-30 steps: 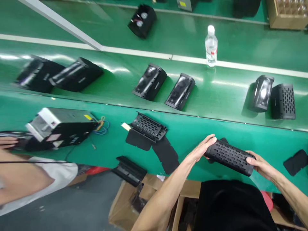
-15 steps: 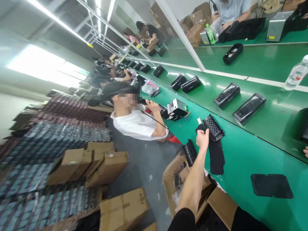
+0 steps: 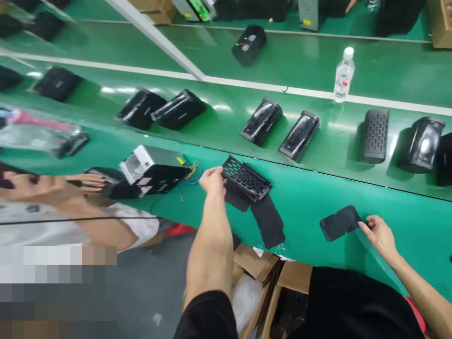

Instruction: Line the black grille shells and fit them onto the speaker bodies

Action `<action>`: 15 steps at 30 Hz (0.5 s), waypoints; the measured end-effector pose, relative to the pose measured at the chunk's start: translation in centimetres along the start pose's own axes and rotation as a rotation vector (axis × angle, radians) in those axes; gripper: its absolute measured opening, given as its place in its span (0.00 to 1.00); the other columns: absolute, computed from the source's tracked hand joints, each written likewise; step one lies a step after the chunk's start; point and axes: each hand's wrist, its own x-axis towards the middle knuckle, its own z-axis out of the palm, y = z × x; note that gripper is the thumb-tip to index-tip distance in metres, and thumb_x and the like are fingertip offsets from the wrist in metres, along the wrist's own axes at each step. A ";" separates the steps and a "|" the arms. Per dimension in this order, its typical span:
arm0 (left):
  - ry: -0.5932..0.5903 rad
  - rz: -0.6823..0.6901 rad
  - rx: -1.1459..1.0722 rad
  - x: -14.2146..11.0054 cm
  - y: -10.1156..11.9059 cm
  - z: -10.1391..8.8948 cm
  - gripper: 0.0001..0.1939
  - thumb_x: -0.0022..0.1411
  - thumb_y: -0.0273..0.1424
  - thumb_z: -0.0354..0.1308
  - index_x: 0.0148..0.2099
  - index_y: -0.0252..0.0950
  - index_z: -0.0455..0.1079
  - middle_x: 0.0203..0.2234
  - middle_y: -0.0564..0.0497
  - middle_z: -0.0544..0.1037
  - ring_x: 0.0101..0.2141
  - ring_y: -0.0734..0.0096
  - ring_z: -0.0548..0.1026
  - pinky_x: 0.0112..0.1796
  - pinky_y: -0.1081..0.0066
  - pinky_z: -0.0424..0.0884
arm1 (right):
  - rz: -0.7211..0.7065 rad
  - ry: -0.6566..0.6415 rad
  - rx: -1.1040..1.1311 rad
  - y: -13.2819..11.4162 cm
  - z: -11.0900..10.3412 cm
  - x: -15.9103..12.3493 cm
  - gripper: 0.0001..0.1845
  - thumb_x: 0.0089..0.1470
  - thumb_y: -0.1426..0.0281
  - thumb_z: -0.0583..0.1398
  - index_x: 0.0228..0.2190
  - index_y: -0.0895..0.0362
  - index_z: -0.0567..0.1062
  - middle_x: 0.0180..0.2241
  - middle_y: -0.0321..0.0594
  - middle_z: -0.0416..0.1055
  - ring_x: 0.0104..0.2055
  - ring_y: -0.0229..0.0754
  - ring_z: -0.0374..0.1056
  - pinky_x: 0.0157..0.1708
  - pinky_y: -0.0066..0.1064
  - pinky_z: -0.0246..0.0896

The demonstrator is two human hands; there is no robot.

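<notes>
Gripping a perforated panel (image 3: 247,180) by its left end in the left hand (image 3: 213,181), over dark sheets (image 3: 269,223) on the green table (image 3: 303,195), pinching the edge of a flat black piece (image 3: 339,223) in the right hand (image 3: 382,234)

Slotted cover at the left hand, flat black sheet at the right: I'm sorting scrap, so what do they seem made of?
Slotted cover: probably moulded black plastic, satin; stiff-looking shell with regular slots. Flat black sheet: perhaps foam or fabric, matte; thin, no glare.

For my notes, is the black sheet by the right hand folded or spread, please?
Spread: the black sheet shows its broad outline, with no visible fold.
</notes>
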 end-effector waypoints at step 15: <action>-0.328 -0.421 -0.139 -25.3 -11.3 11.3 0.18 0.56 0.33 0.68 0.40 0.40 0.60 0.28 0.59 0.70 0.22 0.78 0.74 0.30 0.65 0.82 | 0.167 0.113 0.319 7.7 -4.1 -1.4 0.19 0.47 0.48 0.63 0.21 0.49 0.73 0.21 0.39 0.72 0.29 0.51 0.69 0.35 0.42 0.66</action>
